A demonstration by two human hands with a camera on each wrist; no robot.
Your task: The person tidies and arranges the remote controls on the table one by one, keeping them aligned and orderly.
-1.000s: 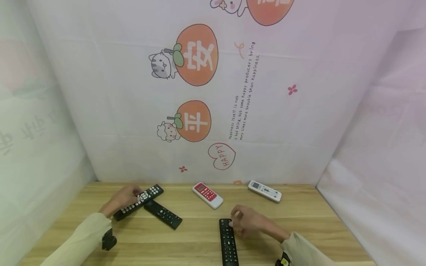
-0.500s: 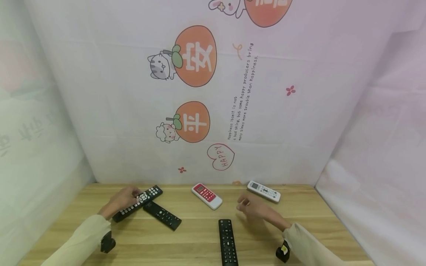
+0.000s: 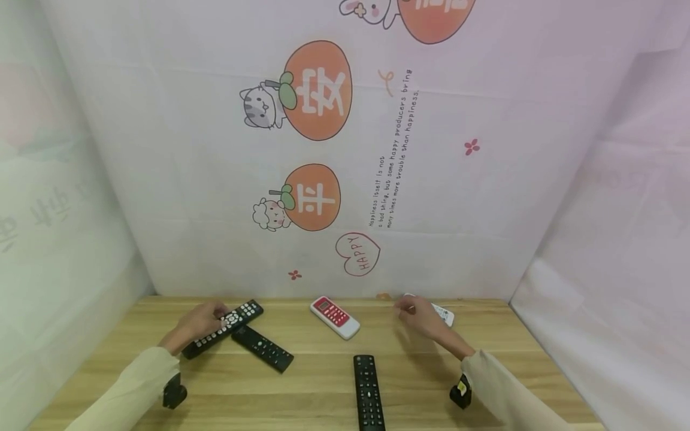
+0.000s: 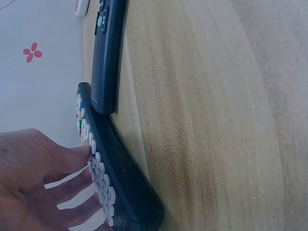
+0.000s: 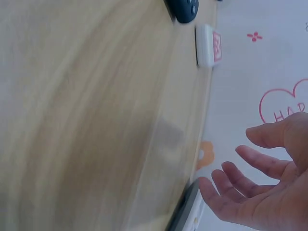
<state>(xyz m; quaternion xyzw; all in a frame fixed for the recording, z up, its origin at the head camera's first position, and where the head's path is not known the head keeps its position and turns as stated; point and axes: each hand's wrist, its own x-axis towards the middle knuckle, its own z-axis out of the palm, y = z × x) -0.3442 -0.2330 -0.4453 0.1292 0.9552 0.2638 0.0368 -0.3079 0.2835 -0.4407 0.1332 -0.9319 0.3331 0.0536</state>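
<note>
My left hand (image 3: 199, 323) grips a black remote control (image 3: 239, 317) with white buttons, at the table's left. In the left wrist view the thumb lies on the buttons of this remote (image 4: 127, 183), with the fingers at its far side. A smaller black remote (image 3: 264, 349) meets it near the middle; whether they overlap I cannot tell. My right hand (image 3: 423, 317) hovers over a white remote (image 3: 445, 313) at the back right and partly hides it. In the right wrist view the right hand's (image 5: 269, 183) fingers are loosely bent with nothing between them.
A red-and-white remote (image 3: 335, 317) lies at the back middle of the wooden table (image 3: 291, 401). Another long black remote (image 3: 369, 392) lies near the front. White printed cloth (image 3: 431, 239) rises behind the table and along both sides.
My right hand has moved from beside the long front black remote, back and rightward to above the white one. The left hand and its remote stay in place.
</note>
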